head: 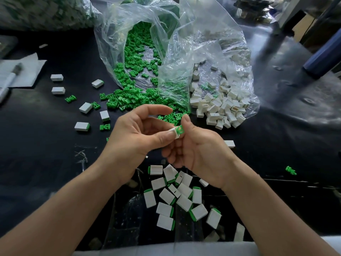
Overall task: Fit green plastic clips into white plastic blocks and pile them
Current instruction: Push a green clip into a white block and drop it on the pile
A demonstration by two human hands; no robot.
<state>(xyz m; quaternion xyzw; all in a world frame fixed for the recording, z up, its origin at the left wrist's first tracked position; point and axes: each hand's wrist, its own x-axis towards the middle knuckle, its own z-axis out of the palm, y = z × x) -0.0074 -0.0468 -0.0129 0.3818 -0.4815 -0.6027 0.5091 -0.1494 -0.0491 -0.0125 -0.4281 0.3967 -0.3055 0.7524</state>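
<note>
My left hand (136, 133) pinches a white block (175, 133) between thumb and fingers above the black table. My right hand (199, 146) holds a green clip (180, 129) against the block's open end, thumb on top of it. Below my hands lies a pile of fitted blocks (181, 198), white with green ends showing. A clear bag (136, 58) spills loose green clips (129, 98) toward me. To its right, a second clear bag (221, 58) holds white blocks (221, 106).
Several fitted blocks (82, 126) and single clips (104, 127) lie scattered at left. A marker pen (11, 78) rests on white paper (27, 71) at far left. One clip (291, 170) and a lone block (229, 144) lie at right. The table's front edge (184, 242) is near my body.
</note>
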